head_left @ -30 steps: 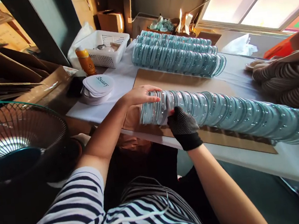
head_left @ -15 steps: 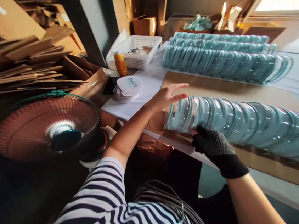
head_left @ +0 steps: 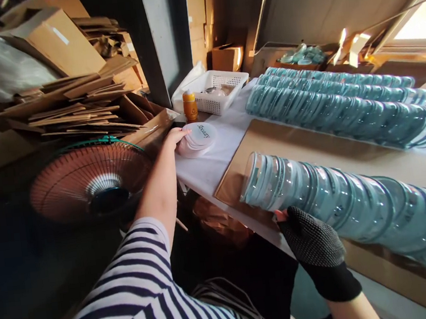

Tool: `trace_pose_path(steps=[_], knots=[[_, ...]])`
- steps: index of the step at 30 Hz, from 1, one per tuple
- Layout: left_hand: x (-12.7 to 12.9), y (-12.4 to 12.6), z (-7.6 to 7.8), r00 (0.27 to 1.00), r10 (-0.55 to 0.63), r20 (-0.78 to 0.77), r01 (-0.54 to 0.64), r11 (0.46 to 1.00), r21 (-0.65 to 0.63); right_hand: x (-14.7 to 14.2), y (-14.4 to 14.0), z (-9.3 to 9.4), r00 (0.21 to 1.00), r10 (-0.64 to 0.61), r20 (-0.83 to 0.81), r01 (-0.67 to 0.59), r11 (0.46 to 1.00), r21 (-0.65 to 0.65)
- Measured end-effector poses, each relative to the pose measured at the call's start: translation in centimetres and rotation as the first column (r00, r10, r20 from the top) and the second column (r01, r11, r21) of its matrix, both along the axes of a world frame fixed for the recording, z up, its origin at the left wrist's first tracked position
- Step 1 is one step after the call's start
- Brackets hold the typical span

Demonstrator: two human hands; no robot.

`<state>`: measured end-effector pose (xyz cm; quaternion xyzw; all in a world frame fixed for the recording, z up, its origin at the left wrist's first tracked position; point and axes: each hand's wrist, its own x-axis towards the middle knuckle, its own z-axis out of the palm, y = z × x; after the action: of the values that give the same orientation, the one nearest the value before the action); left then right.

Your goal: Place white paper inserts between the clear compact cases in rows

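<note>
My bare left hand point(head_left: 175, 136) reaches to a stack of round white cards point(head_left: 199, 139) with dark lettering on top. Its thumb lies over the near left edge of the upper cards, and its other fingers are partly hidden behind the stack. My right hand point(head_left: 313, 240) wears a black dotted glove with bare fingertips. It is closed, close against the near side of a long row of nested clear bowls point(head_left: 339, 197) lying on their sides. Whatever it may hold is hidden. The row rests on a sheet of brown cardboard point(head_left: 230, 180).
Several more rows of nested bowls point(head_left: 337, 113) lie farther back on the white-covered table point(head_left: 199, 173). A yellow bottle point(head_left: 189, 106) stands by a white plastic basket point(head_left: 218, 103). To the left are a fan point(head_left: 90, 185) and piled flattened cardboard point(head_left: 74, 113).
My left hand has moved left from the end of the near bowl row to the stack of round cards. My right hand stays beside the row. The view has shifted.
</note>
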<state>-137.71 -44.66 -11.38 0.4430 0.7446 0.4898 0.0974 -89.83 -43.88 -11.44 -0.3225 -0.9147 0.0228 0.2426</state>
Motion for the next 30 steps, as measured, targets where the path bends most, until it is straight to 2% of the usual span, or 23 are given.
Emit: trace_pose_path(steps=[2, 4, 6, 8, 11, 13, 15, 16, 18, 20, 23, 25, 27, 30], knots=[[-0.1, 0.7, -0.4, 0.98, 0.122, 0.158, -0.124, 0.992, -0.001, 0.1, -0.1, -0.1, 1.0, 0.012, -0.002, -0.012, 1.0, -0.013], [-0.3, 1.2, -0.6, 0.945, 0.224, 0.239, -0.241, 0.97, 0.044, 0.3, -0.2, 0.0, 1.0, 0.025, -0.019, -0.026, 0.999, -0.02], [-0.3, 1.4, -0.2, 0.941, 0.25, 0.226, -0.278, 0.955, 0.102, 0.3, -0.5, 0.4, 0.998, 0.034, -0.043, -0.035, 0.999, -0.02], [0.3, 1.1, 1.0, 0.947, 0.238, 0.216, -0.275, 0.947, 0.164, 0.3, -0.8, 1.1, 0.996, 0.022, -0.082, -0.024, 0.999, -0.027], [3.5, 0.0, 3.8, 0.975, 0.157, 0.156, -0.199, 0.928, 0.314, -0.3, -1.1, 2.7, 0.975, -0.023, -0.219, -0.002, 0.994, -0.112], [7.4, -1.0, 5.8, 0.992, 0.093, 0.084, -0.117, 0.926, 0.358, -1.3, -0.9, 3.8, 0.924, -0.058, -0.378, -0.021, 0.979, -0.203], [12.2, -1.9, 7.3, 0.999, 0.04, 0.025, -0.046, 0.941, 0.336, -2.7, -0.3, 4.6, 0.86, -0.069, -0.506, -0.062, 0.97, -0.236], [14.6, -2.2, 7.6, 1.0, -0.004, 0.011, 0.0, 0.943, 0.333, -3.4, 0.1, 5.0, 0.844, -0.067, -0.532, -0.063, 0.973, -0.222], [18.7, -2.6, 7.7, 0.993, -0.122, 0.006, 0.112, 0.93, 0.35, -4.5, 0.7, 5.5, 0.863, -0.064, -0.502, -0.018, 0.987, -0.157], [21.5, -2.7, 7.4, 0.975, -0.22, 0.012, 0.2, 0.908, 0.367, -5.1, 0.7, 5.9, 0.897, -0.085, -0.435, 0.059, 0.996, -0.072], [23.4, -2.8, 6.9, 0.969, -0.245, 0.013, 0.224, 0.905, 0.361, -5.2, -0.3, 6.3, 0.905, -0.079, -0.419, 0.122, 0.99, 0.076], [24.0, -3.0, 6.9, 0.972, -0.235, 0.024, 0.214, 0.916, 0.341, -5.3, -1.2, 6.4, 0.895, -0.06, -0.442, 0.127, 0.984, 0.122], [24.2, -3.2, 7.2, 0.965, -0.256, 0.055, 0.225, 0.918, 0.325, -5.4, -1.6, 6.5, 0.866, -0.07, -0.494, 0.12, 0.99, 0.071], [22.6, -2.4, 7.5, 0.955, -0.28, 0.097, 0.234, 0.914, 0.331, -4.8, -0.8, 7.4, 0.751, -0.213, -0.625, 0.209, 0.975, -0.082]])
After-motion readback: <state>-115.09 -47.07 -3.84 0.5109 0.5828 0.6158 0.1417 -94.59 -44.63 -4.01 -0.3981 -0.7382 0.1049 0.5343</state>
